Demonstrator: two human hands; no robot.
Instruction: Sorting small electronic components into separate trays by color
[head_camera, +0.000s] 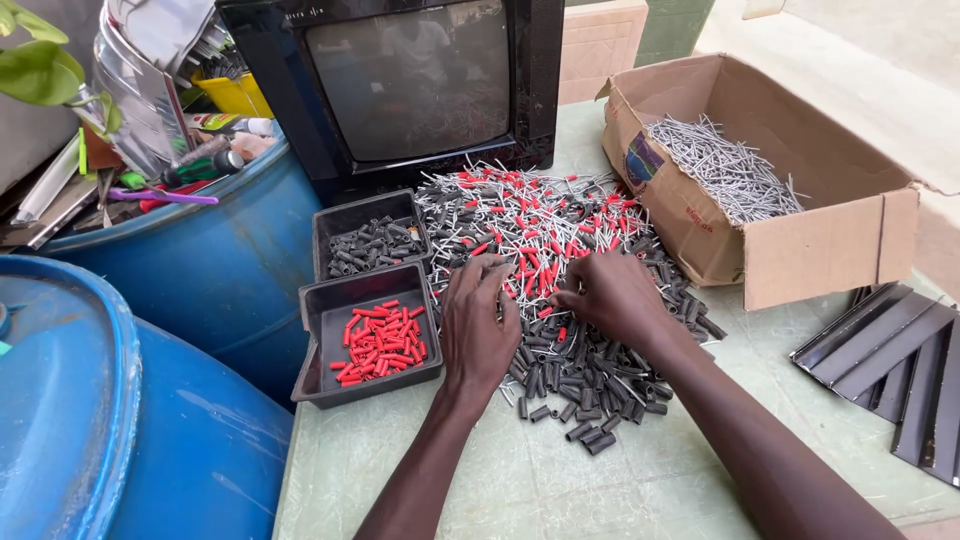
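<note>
Sorting mixed pile, red, grey sleeves

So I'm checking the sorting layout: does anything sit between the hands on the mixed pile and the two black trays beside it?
Nothing visible does. The left hand and right hand rest on the pile, and the tray of red pieces and tray of black pieces sit directly beside it.

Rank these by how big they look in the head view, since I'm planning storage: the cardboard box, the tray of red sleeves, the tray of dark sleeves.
1. cardboard box, clearly largest.
2. tray of red sleeves.
3. tray of dark sleeves.
The trays may match; the red one lies nearer the camera.
</note>
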